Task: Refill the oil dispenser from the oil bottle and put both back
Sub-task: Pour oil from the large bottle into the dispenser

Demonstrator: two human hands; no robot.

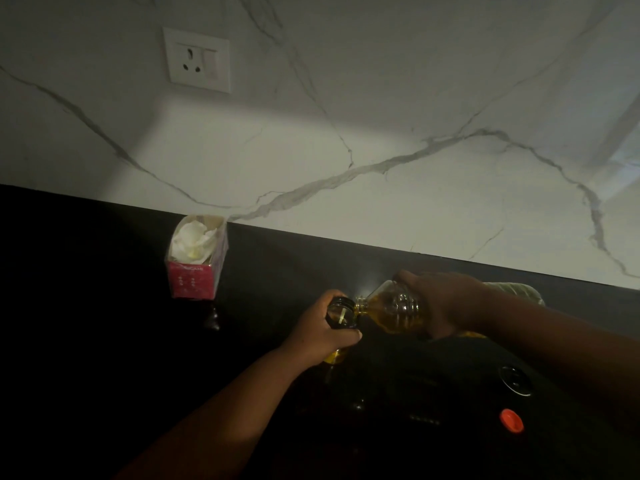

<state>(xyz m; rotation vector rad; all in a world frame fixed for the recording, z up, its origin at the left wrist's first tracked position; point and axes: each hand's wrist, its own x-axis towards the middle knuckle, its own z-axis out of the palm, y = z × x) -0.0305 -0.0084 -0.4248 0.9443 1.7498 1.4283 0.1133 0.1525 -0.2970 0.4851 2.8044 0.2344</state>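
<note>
Nearest the camera: orange-red cap (pixel 511 420) lying on dark table (pixel 104 306), below and right of oil dispenser (pixel 341 313). Just above the cap, further right of the dispenser: round dark lid (pixel 516 380) with pale rim, flat on the table. Both apart from each other and from either hand.

Left hand (pixel 325 336): fingers and thumb curled round the oil dispenser, gripping its upper part below the black threaded neck. Dispenser upright, mouth open and facing up; pale tube visible inside the opening. Yellow oil visible low in the dispenser, below the hand.

Right hand (pixel 443 306): just right of the dispenser, fingers wrapped over the ribbed body of oil bottle (pixel 391 311), clamped on it from above. Bottle tilted close to horizontal, neck pointing left, open mouth at the dispenser rim; touching or just clear cannot be told. Amber oil pooled in the neck end of the bottle. Rear end of the bottle projects past the wrist, right of the dispenser.

Further back, left of the dispenser and well apart: pink tissue box (pixel 197 268), top open, white tissue bunched inside, standing near the wall.

Behind the dispenser: white marble wall (pixel 381 116) with grey veins. White socket plate (pixel 196 59) high on the wall, above and left of the dispenser.
</note>
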